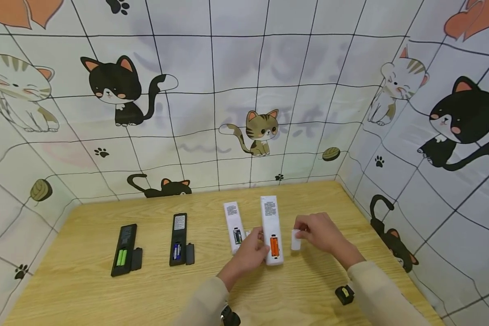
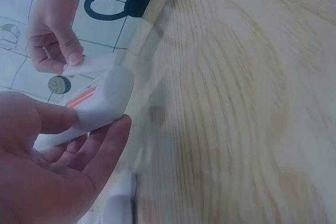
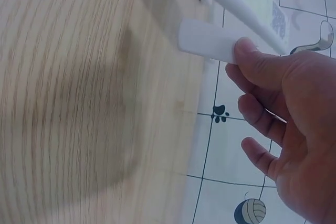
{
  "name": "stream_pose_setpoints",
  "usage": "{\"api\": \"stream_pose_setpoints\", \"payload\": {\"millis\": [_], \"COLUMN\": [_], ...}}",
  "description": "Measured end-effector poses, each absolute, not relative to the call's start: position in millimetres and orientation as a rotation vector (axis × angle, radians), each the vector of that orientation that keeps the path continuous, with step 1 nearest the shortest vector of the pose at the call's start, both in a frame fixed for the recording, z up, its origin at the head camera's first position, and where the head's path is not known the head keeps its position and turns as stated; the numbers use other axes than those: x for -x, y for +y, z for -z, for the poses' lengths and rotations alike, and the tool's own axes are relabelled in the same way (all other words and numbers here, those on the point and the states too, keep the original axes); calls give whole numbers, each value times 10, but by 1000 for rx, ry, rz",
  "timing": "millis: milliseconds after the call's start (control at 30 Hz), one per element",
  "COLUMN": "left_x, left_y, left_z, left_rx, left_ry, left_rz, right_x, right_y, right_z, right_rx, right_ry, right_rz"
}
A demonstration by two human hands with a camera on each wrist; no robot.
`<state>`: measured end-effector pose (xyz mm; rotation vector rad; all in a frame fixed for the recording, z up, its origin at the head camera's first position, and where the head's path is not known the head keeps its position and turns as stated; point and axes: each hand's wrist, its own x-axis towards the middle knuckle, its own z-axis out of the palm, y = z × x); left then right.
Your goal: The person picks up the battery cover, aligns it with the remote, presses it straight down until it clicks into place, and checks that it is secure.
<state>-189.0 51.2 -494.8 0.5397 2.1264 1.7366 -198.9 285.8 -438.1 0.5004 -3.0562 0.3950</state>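
My left hand (image 1: 249, 250) grips a white remote control (image 1: 271, 222), thumb on one side and fingers beneath. Its back faces up, with orange batteries (image 1: 274, 246) lying in the uncovered compartment. To the right, my right hand (image 1: 321, 232) pinches a white battery cover (image 1: 295, 241) by one end between thumb and fingers. In the right wrist view the cover (image 3: 207, 40) is held beside the remote, its other fingers loosely bent. A smaller white remote (image 1: 233, 222) with dark batteries in its compartment lies just left of the held one, partly near my left hand.
Two black remotes lie farther left: one (image 1: 127, 235) with green batteries, one (image 1: 180, 233) with blue. Black battery covers (image 1: 136, 259) (image 1: 190, 253) rest beside them. A small black object (image 1: 344, 294) sits near the right sleeve. A cat-patterned cloth wall (image 1: 195, 113) borders the wooden table (image 1: 146, 294).
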Motion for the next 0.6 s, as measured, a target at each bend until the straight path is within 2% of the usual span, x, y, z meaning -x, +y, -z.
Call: {"api": "stream_pose_setpoints", "payload": {"millis": [200,600], "left_x": [1844,1762], "left_y": [203,-299], "left_z": [4916,4916], "left_rx": [-634,-497], "left_ry": [2154,2068], "left_rz": [-1719,-1770], "right_x": [1978,2000], "right_y": [2718,2345], "right_z": [4387,4419], "right_rx": [-551,-721], "right_ry": [-3054,-3002], "right_rz": [-369,-368]}}
